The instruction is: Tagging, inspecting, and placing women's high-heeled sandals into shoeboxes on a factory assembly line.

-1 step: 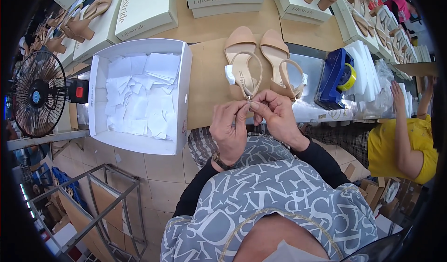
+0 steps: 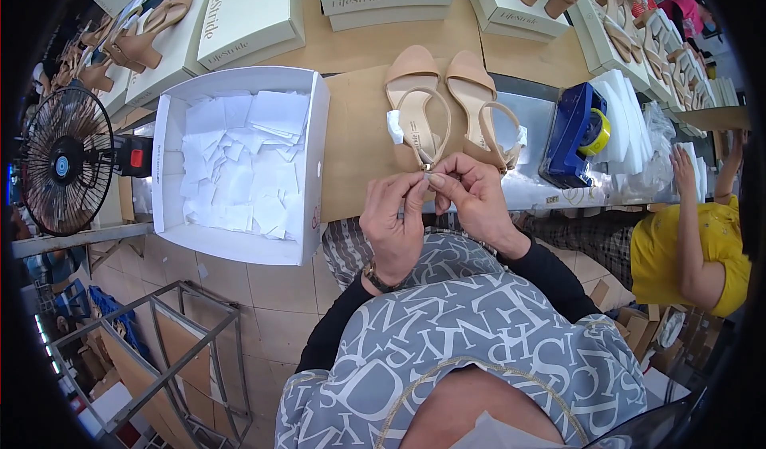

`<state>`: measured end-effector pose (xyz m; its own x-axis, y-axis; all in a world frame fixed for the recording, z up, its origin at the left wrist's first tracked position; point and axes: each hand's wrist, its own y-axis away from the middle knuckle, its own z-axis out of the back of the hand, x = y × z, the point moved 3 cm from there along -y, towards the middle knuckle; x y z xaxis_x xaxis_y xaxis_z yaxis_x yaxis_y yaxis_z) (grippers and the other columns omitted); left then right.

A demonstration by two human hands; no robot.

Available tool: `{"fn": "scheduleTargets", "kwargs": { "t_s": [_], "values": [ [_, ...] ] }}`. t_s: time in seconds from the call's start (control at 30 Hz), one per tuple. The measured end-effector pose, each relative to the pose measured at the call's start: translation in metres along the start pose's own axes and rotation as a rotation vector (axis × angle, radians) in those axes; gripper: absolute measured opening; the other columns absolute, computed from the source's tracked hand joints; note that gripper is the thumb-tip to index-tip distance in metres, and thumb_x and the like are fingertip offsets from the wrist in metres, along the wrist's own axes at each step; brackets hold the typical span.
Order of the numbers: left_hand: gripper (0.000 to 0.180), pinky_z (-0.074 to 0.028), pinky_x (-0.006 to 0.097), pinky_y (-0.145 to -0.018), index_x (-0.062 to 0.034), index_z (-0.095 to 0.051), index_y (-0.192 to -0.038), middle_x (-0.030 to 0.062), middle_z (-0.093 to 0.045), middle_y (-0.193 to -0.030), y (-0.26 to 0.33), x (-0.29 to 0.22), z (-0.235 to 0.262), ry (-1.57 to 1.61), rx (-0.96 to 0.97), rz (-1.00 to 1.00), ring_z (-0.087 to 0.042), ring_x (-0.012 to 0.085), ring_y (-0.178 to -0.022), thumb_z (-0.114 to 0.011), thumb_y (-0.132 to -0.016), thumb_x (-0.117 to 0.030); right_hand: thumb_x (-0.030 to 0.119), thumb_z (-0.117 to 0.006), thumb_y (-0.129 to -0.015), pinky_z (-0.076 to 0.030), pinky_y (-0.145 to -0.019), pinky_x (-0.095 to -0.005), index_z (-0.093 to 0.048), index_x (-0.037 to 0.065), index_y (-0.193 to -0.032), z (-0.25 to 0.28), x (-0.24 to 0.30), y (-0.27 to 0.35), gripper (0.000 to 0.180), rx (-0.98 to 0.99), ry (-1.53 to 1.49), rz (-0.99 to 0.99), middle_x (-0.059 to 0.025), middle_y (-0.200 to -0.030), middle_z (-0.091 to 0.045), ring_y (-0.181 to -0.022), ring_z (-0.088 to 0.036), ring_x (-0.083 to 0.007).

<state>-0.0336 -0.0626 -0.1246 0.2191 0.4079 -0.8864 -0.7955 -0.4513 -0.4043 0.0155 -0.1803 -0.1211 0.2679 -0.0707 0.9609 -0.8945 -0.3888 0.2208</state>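
Below the grip spreads the wearer's grey letter-print top [image 2: 471, 321], and a watch [image 2: 377, 278] circles the left wrist. The left hand [image 2: 392, 219] and right hand [image 2: 476, 203] meet thumb to thumb, their fingertips pressed together, pinching at the buckle [image 2: 427, 167] on the ankle strap of the left-hand sandal [image 2: 420, 126]; how much of it each one holds is too small to tell. That tan sandal lies just beyond the grip, toe pointing away, and the other sandal [image 2: 472, 82] stands beside it, beyond and to the right. Left of the grip sits a white box [image 2: 317, 154] with loose paper slips [image 2: 239, 162]; to the right is a blue tape dispenser [image 2: 565, 134], with white sheets [image 2: 626, 118] past it. Farther right, a co-worker in yellow [image 2: 678, 253] raises an arm. Far left stands a black fan [image 2: 65, 162]. Well beyond the grip, pale shoeboxes [image 2: 391, 2] line the table's far side.
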Motion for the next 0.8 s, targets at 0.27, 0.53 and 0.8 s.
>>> {"fn": "scheduleTargets", "kwargs": {
  "t_s": [0.27,0.53,0.8],
  "values": [
    [0.009,-0.044,0.020,-0.062,0.0034,-0.061,-0.089,0.0025,-0.061,-0.078,-0.006,0.012,0.004,0.561,0.274,0.678,-0.053,0.0056,-0.068,-0.061,-0.084,-0.004,0.000,-0.051,-0.085,-0.042,-0.056,-0.0258,-0.052,-0.002,-0.085,0.001,0.016,0.002,0.002,0.070,0.434,0.194,-0.0072,-0.074,-0.054,-0.063,-0.052,-0.0153],
    [0.016,-0.042,0.024,-0.064,0.0002,-0.057,-0.095,0.0032,-0.057,-0.080,0.000,0.030,-0.007,1.039,0.408,0.964,-0.052,0.0097,-0.070,-0.061,-0.084,-0.011,0.000,-0.053,-0.082,-0.044,-0.063,-0.0347,-0.049,-0.001,-0.088,0.000,0.016,0.004,0.006,0.035,0.579,0.224,-0.0163,-0.078,-0.053,-0.072,-0.055,-0.0304],
    [0.016,-0.043,0.023,-0.066,0.0002,-0.056,-0.096,0.0032,-0.057,-0.082,0.001,0.026,-0.008,1.005,0.353,0.914,-0.052,0.0095,-0.071,-0.060,-0.085,-0.010,0.015,-0.064,-0.081,-0.044,-0.050,-0.0289,-0.024,-0.001,-0.135,0.002,0.044,0.051,0.069,0.259,0.541,0.030,-0.0100,-0.065,-0.057,-0.054,-0.056,-0.0173]
  ]
}}
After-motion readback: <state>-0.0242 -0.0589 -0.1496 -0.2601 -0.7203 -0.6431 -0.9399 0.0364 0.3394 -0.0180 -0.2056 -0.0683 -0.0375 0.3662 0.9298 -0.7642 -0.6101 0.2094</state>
